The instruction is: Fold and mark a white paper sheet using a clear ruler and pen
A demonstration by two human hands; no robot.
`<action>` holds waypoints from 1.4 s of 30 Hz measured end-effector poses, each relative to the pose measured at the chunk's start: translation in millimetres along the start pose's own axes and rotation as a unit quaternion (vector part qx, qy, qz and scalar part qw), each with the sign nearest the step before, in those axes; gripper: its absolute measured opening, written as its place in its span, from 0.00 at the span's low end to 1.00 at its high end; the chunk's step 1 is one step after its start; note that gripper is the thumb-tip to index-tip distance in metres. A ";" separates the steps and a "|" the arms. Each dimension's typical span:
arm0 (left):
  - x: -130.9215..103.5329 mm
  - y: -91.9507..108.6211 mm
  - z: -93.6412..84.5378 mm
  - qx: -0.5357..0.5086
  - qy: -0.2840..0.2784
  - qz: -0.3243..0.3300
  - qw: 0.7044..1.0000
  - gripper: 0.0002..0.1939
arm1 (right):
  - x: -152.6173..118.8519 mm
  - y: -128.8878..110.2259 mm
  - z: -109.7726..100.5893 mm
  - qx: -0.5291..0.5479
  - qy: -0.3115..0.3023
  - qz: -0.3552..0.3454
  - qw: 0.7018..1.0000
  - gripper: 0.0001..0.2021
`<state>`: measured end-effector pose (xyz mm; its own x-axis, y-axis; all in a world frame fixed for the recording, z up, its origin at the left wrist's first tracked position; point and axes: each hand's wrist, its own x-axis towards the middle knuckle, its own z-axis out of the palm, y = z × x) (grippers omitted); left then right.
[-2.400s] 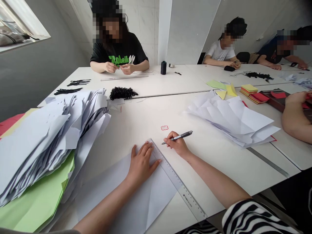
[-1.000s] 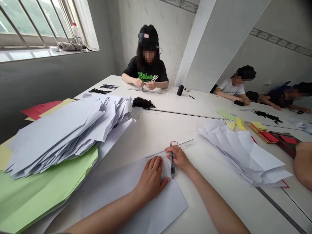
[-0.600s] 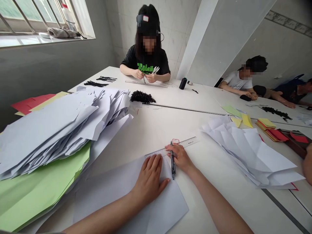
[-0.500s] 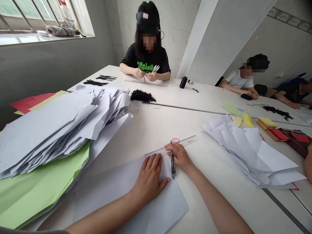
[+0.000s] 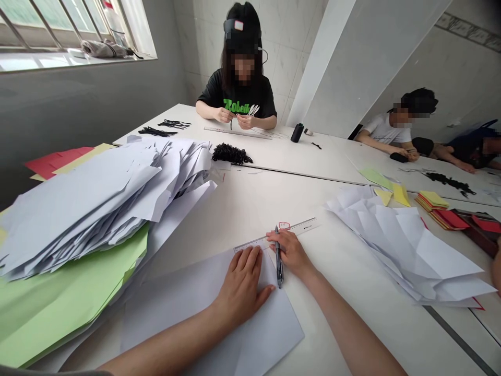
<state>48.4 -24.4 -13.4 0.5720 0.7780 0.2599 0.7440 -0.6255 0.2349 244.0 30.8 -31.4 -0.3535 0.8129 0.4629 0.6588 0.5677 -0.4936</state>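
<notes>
My left hand (image 5: 243, 284) lies flat on a white sheet of paper (image 5: 176, 303), its fingertips at the edge of a clear ruler (image 5: 307, 226). The ruler lies slanted along the sheet's far edge. To the right, my right hand (image 5: 288, 249) has its fingers curled around a dark pen (image 5: 279, 266) and rests at the ruler. The pen points toward the far side, its other end near my left thumb.
Stacked white papers (image 5: 90, 193) and green sheets (image 5: 78, 297) fill the left. Folded white papers (image 5: 407, 245) and coloured pads (image 5: 430, 201) lie right. Black cord (image 5: 231, 154) lies ahead, before a person (image 5: 238, 89). Other people sit at the far right.
The whole view has shifted slightly, so things appear a little further right. My hands, the pen and the ruler keep nearly the same places relative to the sheet.
</notes>
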 end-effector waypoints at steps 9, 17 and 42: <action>0.7 0.7 -1.8 -0.003 -0.010 -0.001 1.000 0.33 | 0.6 -1.1 -1.1 0.002 -0.003 0.000 1.000 0.13; 0.6 1.9 -3.9 0.002 -0.019 -0.007 1.000 0.33 | 0.7 -2.3 -1.5 0.003 -0.006 -0.001 1.000 0.13; 0.0 2.3 -3.3 -0.011 -0.007 -0.007 1.000 0.32 | 0.7 -1.0 -0.7 0.002 -0.002 -0.005 1.000 0.13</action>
<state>49.0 -26.0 -9.8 0.5675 0.7867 0.2430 0.7437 -0.6164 0.2588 243.6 30.7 -30.1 -0.3634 0.8073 0.4650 0.6529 0.5767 -0.4911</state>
